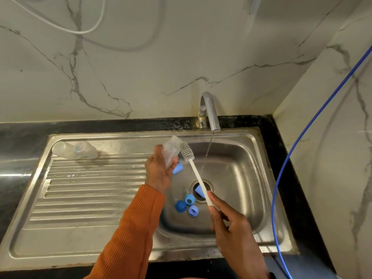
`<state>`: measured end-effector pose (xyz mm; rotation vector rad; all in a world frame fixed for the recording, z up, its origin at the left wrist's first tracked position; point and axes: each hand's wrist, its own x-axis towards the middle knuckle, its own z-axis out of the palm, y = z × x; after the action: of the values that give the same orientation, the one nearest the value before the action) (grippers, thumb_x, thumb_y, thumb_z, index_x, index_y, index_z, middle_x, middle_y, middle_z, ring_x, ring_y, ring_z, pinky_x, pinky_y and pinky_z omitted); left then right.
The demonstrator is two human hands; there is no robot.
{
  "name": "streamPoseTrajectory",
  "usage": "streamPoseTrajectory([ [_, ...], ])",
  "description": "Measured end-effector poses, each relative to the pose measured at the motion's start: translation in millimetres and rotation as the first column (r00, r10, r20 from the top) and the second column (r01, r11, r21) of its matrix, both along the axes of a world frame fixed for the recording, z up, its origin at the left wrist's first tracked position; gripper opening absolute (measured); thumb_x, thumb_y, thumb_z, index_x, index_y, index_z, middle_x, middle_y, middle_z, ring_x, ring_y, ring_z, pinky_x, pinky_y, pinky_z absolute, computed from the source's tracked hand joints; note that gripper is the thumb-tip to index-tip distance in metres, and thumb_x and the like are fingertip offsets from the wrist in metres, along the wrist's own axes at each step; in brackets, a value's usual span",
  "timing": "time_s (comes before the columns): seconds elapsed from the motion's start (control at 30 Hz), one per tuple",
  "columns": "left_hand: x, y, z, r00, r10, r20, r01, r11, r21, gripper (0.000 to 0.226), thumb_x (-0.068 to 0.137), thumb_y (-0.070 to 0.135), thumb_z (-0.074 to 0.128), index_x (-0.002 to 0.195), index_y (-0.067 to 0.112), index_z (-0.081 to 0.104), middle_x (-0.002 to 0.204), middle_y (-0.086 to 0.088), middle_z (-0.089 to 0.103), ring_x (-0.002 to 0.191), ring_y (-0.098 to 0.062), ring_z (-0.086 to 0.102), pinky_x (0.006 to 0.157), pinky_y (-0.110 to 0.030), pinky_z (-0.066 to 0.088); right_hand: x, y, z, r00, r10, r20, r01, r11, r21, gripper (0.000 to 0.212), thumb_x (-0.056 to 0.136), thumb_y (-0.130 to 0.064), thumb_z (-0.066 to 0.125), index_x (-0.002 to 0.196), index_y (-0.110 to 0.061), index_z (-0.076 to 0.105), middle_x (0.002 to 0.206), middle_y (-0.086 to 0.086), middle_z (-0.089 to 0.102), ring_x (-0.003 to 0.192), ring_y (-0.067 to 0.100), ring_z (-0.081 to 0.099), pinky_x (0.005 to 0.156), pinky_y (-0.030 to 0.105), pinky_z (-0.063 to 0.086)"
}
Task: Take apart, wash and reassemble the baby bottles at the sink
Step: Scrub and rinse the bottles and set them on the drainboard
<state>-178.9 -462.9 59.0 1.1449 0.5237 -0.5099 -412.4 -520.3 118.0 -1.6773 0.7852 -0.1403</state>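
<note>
Two hands work: left (159, 174) grips one clear bottle (171, 152), right (231, 224) holds one brush (193, 168); two bottles (75, 151) lie on the drainboard (90, 188).

The left hand (159, 174) is up, fingers curled in a tight grip. The right hand (231, 224) is lower, fingers pinched together.

Steel sink (124, 234) showing dull silver-grey, ribbed in parallel lines across the drainboard. Counter (20, 135) reading black, speckled. Wall (141, 67) showing off-white marble with grey veining. Sleeve (130, 238) glowing orange, fine rib knit. Bottle brush (198, 178): white handle, grey bristle head. Bottle (171, 152) in hand looking clear, faintly frosted. Caps and rings (187, 204) in the basin showing light and mid blue. Hose (298, 141) running bright blue. Faucet (210, 111) gleaming silver.
</note>
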Motion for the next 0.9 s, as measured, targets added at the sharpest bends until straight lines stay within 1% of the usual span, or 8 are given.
streamPoseTrajectory([
  [0.13,-13.9,-8.0,0.7,0.999,-0.046,0.013,0.046,0.998,-0.053,0.045,0.101,0.032,0.063,0.132,0.001,0.058,0.132,-0.027,0.062,0.103,-0.034,0.065,0.062,-0.027,0.058,4.2,-8.3,8.5,0.997,-0.08,-0.019,0.081,0.933,0.351,0.036,0.105,-0.027,0.057,0.128,-0.053,0.065,0.071,0.007,0.058,0.043,0.013,0.039,0.039,0.024,0.034],
  [0.23,-27.7,-7.9,-2.7,0.987,-0.126,0.104,0.133,0.99,-0.057,0.041,0.098,0.034,0.066,0.127,0.006,0.062,0.131,-0.019,0.064,0.113,-0.037,0.067,0.079,-0.039,0.061,12.7,-18.5,12.0,0.994,-0.111,-0.019,0.107,0.887,0.45,0.031,0.104,-0.028,0.06,0.126,-0.049,0.067,0.074,0.01,0.059,0.042,0.015,0.036,0.038,0.022,0.03],
  [0.3,-36.7,-7.0,-3.1,0.981,-0.167,0.102,0.173,0.983,-0.056,0.036,0.096,0.037,0.068,0.121,0.012,0.067,0.126,-0.014,0.066,0.111,-0.035,0.068,0.088,-0.045,0.06,19.3,-26.7,11.4,0.993,-0.113,-0.026,0.111,0.867,0.486,0.03,0.104,-0.027,0.06,0.128,-0.043,0.067,0.073,0.008,0.06,0.042,0.013,0.037,0.038,0.021,0.03],
  [0.43,-35.6,-3.6,-2.7,0.991,-0.127,0.036,0.13,0.989,-0.071,0.03,0.093,0.038,0.072,0.112,0.015,0.071,0.121,-0.015,0.069,0.101,-0.031,0.07,0.079,-0.036,0.061,21.9,-35.8,9.5,0.996,-0.084,-0.013,0.077,0.833,0.548,0.031,0.104,-0.025,0.059,0.132,-0.036,0.067,0.073,0.009,0.059,0.041,0.013,0.035,0.037,0.02,0.031],
  [0.57,-24.2,-0.7,-4.9,0.991,-0.125,0.041,0.127,0.99,-0.06,0.039,0.098,0.036,0.066,0.124,0.007,0.065,0.129,-0.02,0.065,0.119,-0.042,0.065,0.086,-0.039,0.058,5.0,-34.6,11.9,0.998,-0.052,0.032,0.021,0.788,0.615,0.036,0.097,-0.029,0.063,0.13,-0.04,0.069,0.076,0.014,0.055,0.039,0.013,0.035,0.036,0.019,0.032],
  [0.73,-27.3,-4.2,-7.3,0.981,-0.181,0.067,0.185,0.981,-0.059,0.034,0.099,0.037,0.063,0.122,0.011,0.065,0.129,-0.02,0.065,0.119,-0.041,0.065,0.104,-0.053,0.052,-11.4,-40.5,20.8,0.999,-0.041,0.036,0.006,0.742,0.67,0.043,0.086,-0.034,0.067,0.129,-0.04,0.07,0.076,0.015,0.055,0.037,0.012,0.035,0.035,0.018,0.033],
  [0.8,-29.6,-4.3,-9.1,0.976,-0.213,0.046,0.217,0.971,-0.103,0.034,0.096,0.036,0.065,0.121,0.012,0.064,0.128,-0.02,0.064,0.116,-0.043,0.066,0.099,-0.051,0.055,-14.3,-42.8,21.9,0.998,-0.048,0.04,0.009,0.749,0.663,0.044,0.085,-0.036,0.068,0.129,-0.04,0.07,0.075,0.015,0.055,0.037,0.012,0.035,0.035,0.018,0.033],
  [0.9,-28.0,-2.7,-8.2,0.975,-0.194,-0.106,0.161,0.952,-0.259,0.042,0.087,0.03,0.076,0.12,0.007,0.065,0.126,-0.023,0.064,0.098,-0.035,0.07,0.072,-0.037,0.063,-10.7,-53.1,17.2,0.998,-0.033,0.058,-0.014,0.746,0.666,0.041,0.091,-0.032,0.065,0.131,-0.039,0.069,0.075,0.013,0.055,0.037,0.011,0.035,0.034,0.018,0.033],
])
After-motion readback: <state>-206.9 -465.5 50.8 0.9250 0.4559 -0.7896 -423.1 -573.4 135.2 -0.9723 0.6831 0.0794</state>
